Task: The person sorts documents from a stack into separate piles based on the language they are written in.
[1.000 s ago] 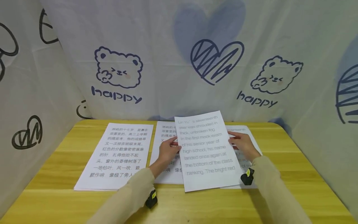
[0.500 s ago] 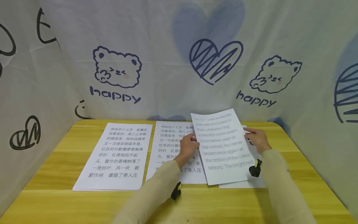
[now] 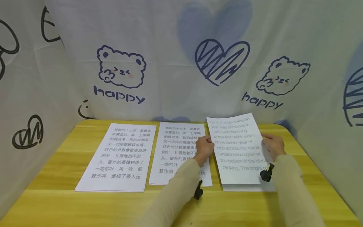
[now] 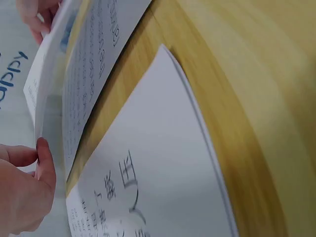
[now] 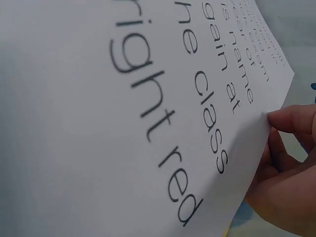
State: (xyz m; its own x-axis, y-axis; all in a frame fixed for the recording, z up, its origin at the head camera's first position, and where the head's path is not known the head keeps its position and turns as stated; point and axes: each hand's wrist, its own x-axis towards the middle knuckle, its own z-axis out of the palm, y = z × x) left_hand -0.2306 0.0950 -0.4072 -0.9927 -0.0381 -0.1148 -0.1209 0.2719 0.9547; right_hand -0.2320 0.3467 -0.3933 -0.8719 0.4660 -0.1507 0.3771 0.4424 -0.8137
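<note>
Both hands hold a white sheet of paper point(image 3: 235, 148) printed with large English text. The left hand point(image 3: 203, 149) pinches its left edge between thumb and fingers, and the right hand point(image 3: 273, 146) pinches the right edge. Seen from the left wrist, the held sheet point(image 4: 44, 74) is raised above another printed English sheet point(image 4: 94, 64) on the table. Only the bottom strip of that lower sheet point(image 3: 246, 188) shows in the head view. In the right wrist view the thumb and fingers of the right hand point(image 5: 289, 168) grip the paper's margin.
Two stacks of Chinese-text pages lie on the wooden table point(image 3: 181, 205): one at the left point(image 3: 113, 157), one in the middle point(image 3: 175, 154), partly under the left forearm. A white curtain point(image 3: 170, 63) with drawn bears and hearts hangs around the table.
Both hands have carried the English sheet to the right, off the middle stack and over the right-hand sheet. Its tilt has straightened, and the middle stack is more exposed.
</note>
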